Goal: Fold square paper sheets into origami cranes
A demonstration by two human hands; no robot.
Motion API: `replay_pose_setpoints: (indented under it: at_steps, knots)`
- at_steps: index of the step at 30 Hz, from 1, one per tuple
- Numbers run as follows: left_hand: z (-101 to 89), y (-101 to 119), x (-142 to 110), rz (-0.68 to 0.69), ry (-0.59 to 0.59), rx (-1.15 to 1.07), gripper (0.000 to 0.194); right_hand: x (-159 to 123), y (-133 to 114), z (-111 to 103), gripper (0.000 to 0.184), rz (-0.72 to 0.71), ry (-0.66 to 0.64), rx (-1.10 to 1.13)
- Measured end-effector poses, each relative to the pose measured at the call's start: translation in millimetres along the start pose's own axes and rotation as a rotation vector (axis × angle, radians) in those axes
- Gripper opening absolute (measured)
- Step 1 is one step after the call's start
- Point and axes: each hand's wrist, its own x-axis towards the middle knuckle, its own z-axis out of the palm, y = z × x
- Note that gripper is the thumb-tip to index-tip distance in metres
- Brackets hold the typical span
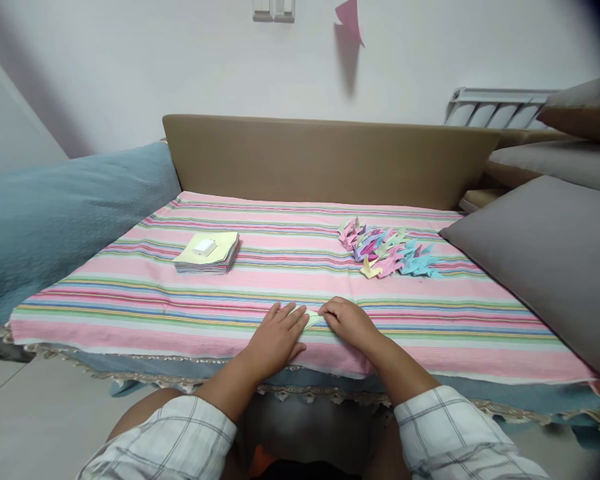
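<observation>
Left hand (281,332) is flattening the green paper (314,320), right hand (349,322) is pinching its tip; soft cloth (180,320) is risking crooked creases.

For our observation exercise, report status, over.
Left hand: flat on pale green paper. Right hand: fingers at paper's right end. Folded paper pieces and paper stack lie beyond, out of the way.

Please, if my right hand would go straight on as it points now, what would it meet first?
Your right hand already touches the pale green paper. Just past it, the left hand looks first in line, though exact heights are hard to judge.
</observation>
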Motion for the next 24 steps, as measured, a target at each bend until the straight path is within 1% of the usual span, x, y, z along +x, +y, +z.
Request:
replay_pose_setpoints:
  at_steps: [5, 11, 14, 19, 20, 24]
  knots:
    - [0.4, -3.4, -3.7, 0.022, -0.014, -0.005, 0.058, -2.1, 3.1, -1.5, 0.025, 0.001, 0.006, 0.007]
    - [1.5, -8.8, -8.9, 0.090, -0.003, -0.002, 0.064, -3.3, 4.6, -3.3, 0.027, -0.003, -0.003, 0.048]
    - [3.6, -10.5, -9.6, 0.103, 0.012, 0.012, 0.065, -2.2, 4.1, -5.6, 0.026, 0.043, -0.012, 0.082]
    - [6.5, -11.6, -9.9, 0.106, 0.000, 0.018, 0.063, 0.0, 0.7, -9.1, 0.022, 0.131, -0.014, 0.140]
    - [6.8, -11.6, -10.1, 0.106, 0.002, 0.020, 0.063, 0.5, -0.1, -8.8, 0.024, 0.138, -0.011, 0.144]
    - [7.5, -11.1, -11.0, 0.111, 0.017, 0.024, 0.063, 3.3, -2.1, -3.0, 0.040, 0.164, 0.019, 0.146]
